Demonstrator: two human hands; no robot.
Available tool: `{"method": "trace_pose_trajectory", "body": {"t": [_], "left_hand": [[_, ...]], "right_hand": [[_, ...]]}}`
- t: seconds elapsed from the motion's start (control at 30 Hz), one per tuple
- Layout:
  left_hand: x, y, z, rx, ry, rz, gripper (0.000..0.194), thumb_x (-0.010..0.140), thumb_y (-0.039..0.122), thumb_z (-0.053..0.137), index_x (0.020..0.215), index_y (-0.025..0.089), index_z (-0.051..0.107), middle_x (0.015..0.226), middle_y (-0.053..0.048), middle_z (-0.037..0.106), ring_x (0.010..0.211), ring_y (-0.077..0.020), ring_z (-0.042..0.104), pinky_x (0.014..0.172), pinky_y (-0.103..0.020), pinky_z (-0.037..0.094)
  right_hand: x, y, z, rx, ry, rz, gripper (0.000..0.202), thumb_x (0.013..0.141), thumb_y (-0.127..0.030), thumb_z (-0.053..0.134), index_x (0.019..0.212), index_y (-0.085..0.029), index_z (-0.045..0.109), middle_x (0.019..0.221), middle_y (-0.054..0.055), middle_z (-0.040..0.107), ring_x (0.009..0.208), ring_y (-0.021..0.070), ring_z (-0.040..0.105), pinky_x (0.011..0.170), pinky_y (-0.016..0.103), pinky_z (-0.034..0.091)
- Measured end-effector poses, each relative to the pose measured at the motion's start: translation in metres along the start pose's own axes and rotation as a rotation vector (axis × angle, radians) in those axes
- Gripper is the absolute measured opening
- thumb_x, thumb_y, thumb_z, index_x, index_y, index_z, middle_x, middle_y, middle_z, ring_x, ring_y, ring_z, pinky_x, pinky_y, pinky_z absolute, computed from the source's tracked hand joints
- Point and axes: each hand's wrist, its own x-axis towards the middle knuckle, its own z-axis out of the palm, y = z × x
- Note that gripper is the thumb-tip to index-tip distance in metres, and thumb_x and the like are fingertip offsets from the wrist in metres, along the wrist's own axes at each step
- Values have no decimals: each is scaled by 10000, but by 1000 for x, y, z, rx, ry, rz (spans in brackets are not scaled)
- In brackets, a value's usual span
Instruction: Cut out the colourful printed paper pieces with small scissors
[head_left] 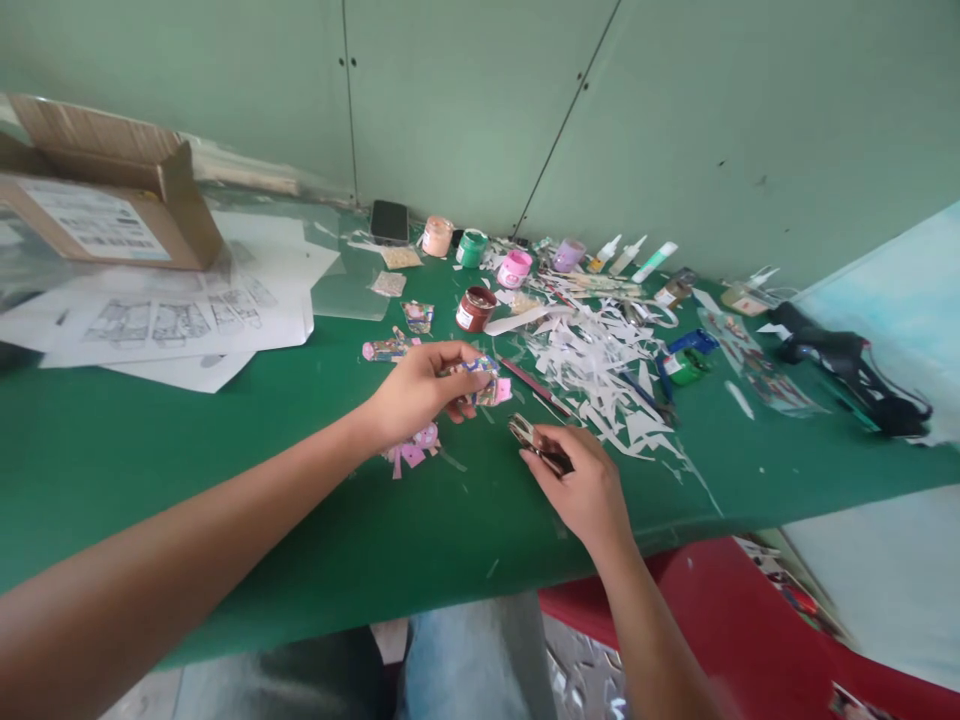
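Note:
My left hand (442,388) is above the green table with its fingers closed on a small patterned paper cutout (491,383), multicoloured with a pink end. To the right, my right hand (581,478) grips a plier-like metal hand tool (534,440); its silver jaws point up and left, a short way from the cutout and apart from it. Pink paper cutouts (416,450) lie on the table just below my left hand, partly covered by it. Beyond that hand are a pink-tipped patterned cutout (386,348) and a smaller patterned piece (418,317).
White paper scraps (600,365) spread over the right middle. Paint jars, among them a dark red one (475,309), stand behind with glue bottles (604,253). Printed sheets (180,320) and a cardboard box (112,205) occupy the left. A black strapped item (855,370) lies far right.

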Motion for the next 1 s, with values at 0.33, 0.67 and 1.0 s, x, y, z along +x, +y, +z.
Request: {"method": "trace_pose_trajectory", "body": {"t": [0.33, 0.67, 1.0], "left_hand": [[12, -6, -15, -686, 179, -295, 95, 934, 96, 500, 889, 123, 579, 826, -50, 651, 771, -187, 752, 530, -203, 605], [13, 5, -18, -980, 265, -376, 241, 1006, 82, 332, 1171, 108, 506, 1013, -103, 709, 862, -153, 752, 451, -97, 538], [15, -16, -19, -524, 278, -351, 140, 930, 55, 480, 1000, 169, 522, 861, -48, 651, 871, -228, 752, 887, -413, 607]], "right_hand": [[0, -1, -2, -17, 7, -13, 97, 901, -301, 608, 962, -227, 624, 820, 27, 665, 780, 187, 627, 729, 306, 512], [-1, -1, -1, -21, 2, -19, 89, 904, -303, 601, 949, -228, 619, 815, 37, 664, 780, 197, 629, 713, 317, 519], [-1, -1, -1, -32, 5, -43, 83, 903, -297, 605, 945, -225, 610, 814, 33, 665, 776, 196, 630, 705, 306, 515]]}}
